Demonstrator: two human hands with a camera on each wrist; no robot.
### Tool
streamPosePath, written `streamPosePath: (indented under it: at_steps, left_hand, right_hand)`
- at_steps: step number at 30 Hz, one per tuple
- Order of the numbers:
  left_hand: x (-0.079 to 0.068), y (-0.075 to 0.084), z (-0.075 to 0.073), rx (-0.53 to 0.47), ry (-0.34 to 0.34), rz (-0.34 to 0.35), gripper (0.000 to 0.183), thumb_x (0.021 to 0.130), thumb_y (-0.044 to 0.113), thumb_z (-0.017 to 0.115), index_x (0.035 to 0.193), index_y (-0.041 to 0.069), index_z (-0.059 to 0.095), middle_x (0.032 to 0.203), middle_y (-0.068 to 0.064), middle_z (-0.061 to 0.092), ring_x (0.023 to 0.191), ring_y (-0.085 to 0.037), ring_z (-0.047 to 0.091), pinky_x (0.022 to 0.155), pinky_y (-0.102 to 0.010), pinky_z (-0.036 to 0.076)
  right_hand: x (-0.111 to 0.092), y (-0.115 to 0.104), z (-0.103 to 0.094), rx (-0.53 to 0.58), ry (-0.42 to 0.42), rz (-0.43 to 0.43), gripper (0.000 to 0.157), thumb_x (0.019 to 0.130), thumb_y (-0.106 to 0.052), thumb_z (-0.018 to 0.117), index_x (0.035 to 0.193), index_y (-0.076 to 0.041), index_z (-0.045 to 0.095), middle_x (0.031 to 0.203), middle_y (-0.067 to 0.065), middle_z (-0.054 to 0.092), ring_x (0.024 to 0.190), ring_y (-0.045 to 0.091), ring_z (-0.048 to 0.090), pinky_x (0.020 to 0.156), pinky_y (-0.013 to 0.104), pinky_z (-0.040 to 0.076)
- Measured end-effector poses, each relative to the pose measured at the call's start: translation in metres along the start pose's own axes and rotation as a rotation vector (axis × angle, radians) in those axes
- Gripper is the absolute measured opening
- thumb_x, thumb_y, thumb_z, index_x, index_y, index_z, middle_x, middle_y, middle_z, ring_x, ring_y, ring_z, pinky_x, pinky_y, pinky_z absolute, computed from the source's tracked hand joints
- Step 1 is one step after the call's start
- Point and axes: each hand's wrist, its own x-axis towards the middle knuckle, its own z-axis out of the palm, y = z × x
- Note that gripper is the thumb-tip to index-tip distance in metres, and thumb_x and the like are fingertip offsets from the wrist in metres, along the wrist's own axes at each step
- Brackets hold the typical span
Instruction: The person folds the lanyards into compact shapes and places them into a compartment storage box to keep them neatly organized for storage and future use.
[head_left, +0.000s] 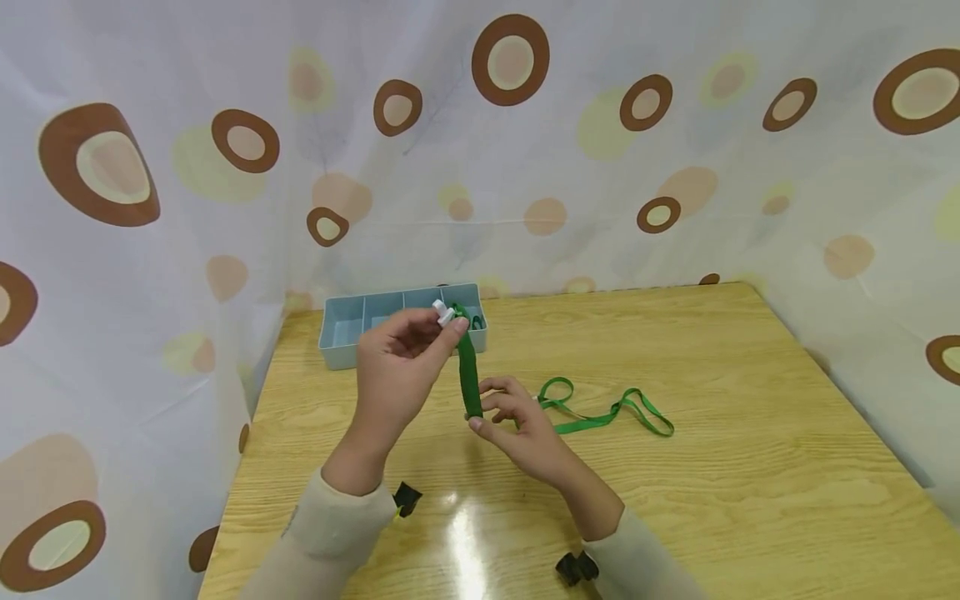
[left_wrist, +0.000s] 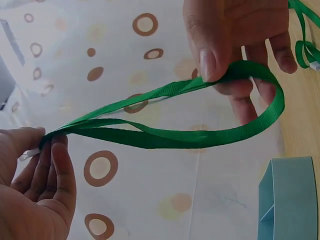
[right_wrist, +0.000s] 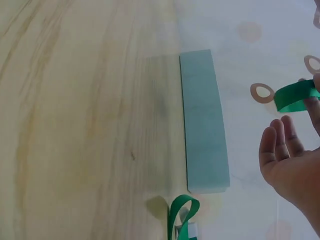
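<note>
Left hand (left_wrist: 37, 197), ribbed ribbon loop (left_wrist: 200, 140)

left strap (head_left: 468, 375) was solid green, white clip (head_left: 444, 314), right strap (head_left: 585, 423) green too. far tray (head_left: 342, 358) was kinda dusty blue, tabletop (head_left: 750, 450) yellowish woodgrain, curtain (head_left: 495, 175) was white with brown rings plus peachy and yellowish blobs.

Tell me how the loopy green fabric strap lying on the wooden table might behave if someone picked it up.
The green fabric strap would probably droop, since it lies in loose bends. It looks light, being thin and narrow. Its loops might tangle, since parts seem to cross one another.
</note>
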Motion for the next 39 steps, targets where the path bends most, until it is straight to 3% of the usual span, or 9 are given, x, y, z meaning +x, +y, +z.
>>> streamPosePath:
  at_steps: [6, 10, 15, 19, 23, 26, 30, 33, 39]
  left_hand:
    - [0.004, -0.008, -0.012, 0.025, 0.076, 0.051, 0.013, 0.093, 0.008, 0.084, 0.102, 0.000, 0.079, 0.092, -0.014, 0.078, 0.076, -0.011, 0.074, 0.069, -0.024, 0.063]
    - [0.006, -0.015, -0.023, 0.013, 0.136, 0.060, 0.013, 0.093, 0.002, 0.081, 0.102, -0.006, 0.077, 0.091, -0.009, 0.078, 0.074, -0.010, 0.075, 0.069, -0.024, 0.064]
    - [0.004, -0.024, -0.031, -0.011, 0.152, 0.041, 0.012, 0.093, 0.000, 0.080, 0.100, -0.009, 0.075, 0.090, -0.005, 0.079, 0.073, -0.011, 0.076, 0.069, -0.026, 0.065]
    - [0.002, -0.030, -0.034, -0.028, 0.163, 0.012, 0.014, 0.094, 0.001, 0.080, 0.099, -0.011, 0.075, 0.089, -0.006, 0.079, 0.073, -0.010, 0.076, 0.069, -0.027, 0.066]
    - [0.002, -0.036, -0.035, -0.046, 0.178, -0.018, 0.015, 0.093, 0.000, 0.081, 0.100, -0.012, 0.076, 0.087, -0.003, 0.079, 0.071, -0.009, 0.076, 0.069, -0.027, 0.066]
    - [0.001, -0.040, -0.037, -0.053, 0.178, -0.033, 0.014, 0.092, 0.000, 0.081, 0.100, -0.011, 0.077, 0.087, -0.002, 0.079, 0.070, -0.009, 0.076, 0.068, -0.028, 0.066]
    - [-0.002, -0.042, -0.038, -0.062, 0.177, -0.058, 0.013, 0.092, 0.000, 0.081, 0.097, -0.011, 0.077, 0.087, -0.010, 0.079, 0.070, -0.011, 0.077, 0.067, -0.029, 0.066]
    - [-0.006, -0.044, -0.037, -0.051, 0.177, -0.077, 0.012, 0.092, 0.000, 0.082, 0.097, -0.010, 0.076, 0.088, -0.019, 0.077, 0.069, -0.011, 0.076, 0.067, -0.028, 0.065]
    - [-0.018, -0.044, -0.024, 0.068, 0.090, -0.071, 0.013, 0.093, 0.008, 0.084, 0.100, -0.001, 0.078, 0.094, -0.017, 0.076, 0.078, -0.010, 0.073, 0.071, -0.022, 0.063]
  right_hand:
    - [-0.010, 0.010, -0.006, 0.211, 0.049, -0.026, 0.010, 0.104, -0.006, 0.066, 0.098, -0.003, 0.072, 0.129, 0.004, 0.062, 0.122, 0.020, 0.056, 0.093, 0.031, 0.056]
    - [-0.020, 0.017, -0.017, 0.411, 0.123, -0.064, 0.019, 0.108, -0.003, 0.059, 0.097, -0.010, 0.074, 0.114, -0.005, 0.070, 0.104, 0.011, 0.067, 0.086, 0.025, 0.058]
    - [-0.027, 0.022, -0.030, 0.555, 0.082, -0.084, 0.030, 0.109, -0.001, 0.053, 0.107, -0.017, 0.078, 0.111, -0.006, 0.074, 0.098, 0.010, 0.073, 0.087, 0.027, 0.061]
    - [-0.031, 0.023, -0.034, 0.573, 0.077, -0.099, 0.030, 0.105, 0.006, 0.058, 0.111, -0.013, 0.080, 0.106, -0.001, 0.077, 0.095, 0.012, 0.076, 0.087, 0.027, 0.064]
    - [-0.033, 0.019, -0.037, 0.562, 0.123, -0.075, 0.022, 0.101, 0.007, 0.065, 0.107, -0.008, 0.081, 0.102, 0.002, 0.079, 0.091, 0.014, 0.078, 0.085, 0.030, 0.065]
    - [-0.032, 0.015, -0.040, 0.562, 0.176, -0.023, 0.017, 0.098, 0.010, 0.069, 0.105, -0.006, 0.072, 0.097, 0.001, 0.080, 0.086, 0.014, 0.079, 0.083, 0.032, 0.066]
    - [-0.029, 0.006, -0.044, 0.555, 0.240, 0.061, 0.025, 0.096, 0.011, 0.069, 0.105, -0.006, 0.054, 0.091, -0.002, 0.079, 0.078, 0.013, 0.078, 0.079, 0.033, 0.067]
    - [-0.025, -0.002, -0.047, 0.512, 0.260, 0.097, 0.024, 0.096, 0.010, 0.068, 0.105, -0.005, 0.052, 0.087, -0.003, 0.076, 0.075, 0.014, 0.075, 0.076, 0.032, 0.066]
    - [-0.007, -0.025, -0.045, 0.459, 0.227, 0.164, 0.022, 0.094, 0.008, 0.065, 0.104, -0.006, 0.053, 0.080, -0.001, 0.071, 0.068, 0.017, 0.065, 0.068, 0.030, 0.060]
